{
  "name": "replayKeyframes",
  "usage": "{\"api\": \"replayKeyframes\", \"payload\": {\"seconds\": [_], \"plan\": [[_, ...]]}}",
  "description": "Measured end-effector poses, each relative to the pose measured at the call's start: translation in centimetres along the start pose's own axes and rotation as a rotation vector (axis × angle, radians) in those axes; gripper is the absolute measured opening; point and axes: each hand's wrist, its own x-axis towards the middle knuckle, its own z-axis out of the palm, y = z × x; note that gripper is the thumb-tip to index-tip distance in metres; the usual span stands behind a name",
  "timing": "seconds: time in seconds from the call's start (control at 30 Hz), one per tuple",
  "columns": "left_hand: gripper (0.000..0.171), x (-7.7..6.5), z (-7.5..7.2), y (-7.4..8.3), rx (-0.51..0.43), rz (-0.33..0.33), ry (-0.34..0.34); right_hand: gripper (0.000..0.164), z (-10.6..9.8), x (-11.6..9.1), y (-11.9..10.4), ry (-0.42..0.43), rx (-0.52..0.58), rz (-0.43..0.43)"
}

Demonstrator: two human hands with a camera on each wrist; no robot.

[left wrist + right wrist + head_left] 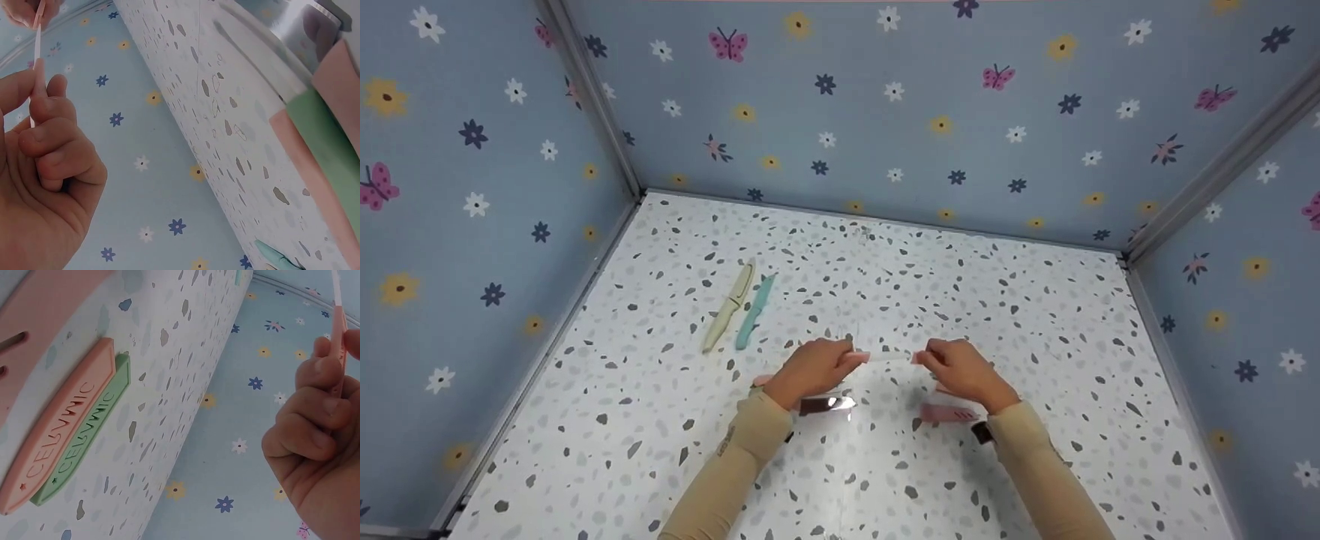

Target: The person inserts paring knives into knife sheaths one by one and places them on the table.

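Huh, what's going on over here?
A person's left hand pinches one pink end of a slim knife and the right hand grips the other, with the white blade showing between them. On the speckled table, a cream knife and a turquoise knife lie off to the left. A pink cover and a green cover, both marked CERAMIC, lie together near the right hand.

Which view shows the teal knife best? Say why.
The head view: the teal knife lies there at full length, beside the cream knife. The left wrist view catches only one end at its bottom edge; the right wrist view, a teal sliver at the top, probably it.
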Motion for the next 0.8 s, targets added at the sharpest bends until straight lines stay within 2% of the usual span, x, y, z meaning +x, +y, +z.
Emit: {"api": "replayKeyframes", "payload": {"seconds": [0.27, 0.57, 0.8], "plan": [[0.04, -0.13, -0.3, 0.27, -0.011, 0.025, 0.001, 0.032, 0.09, 0.1, 0.08, 0.009, -0.026, -0.021], [0.038, -0.06, -0.03, 0.38, 0.022, 0.063, 0.014, 0.029, 0.25, 0.17, -0.27, 0.01, -0.01, -0.081], [0.037, -0.18, -0.24, 0.73, 0.033, 0.065, 0.001, 0.025, 0.19, 0.02, -0.35, -0.001, -0.009, -0.103]]}}
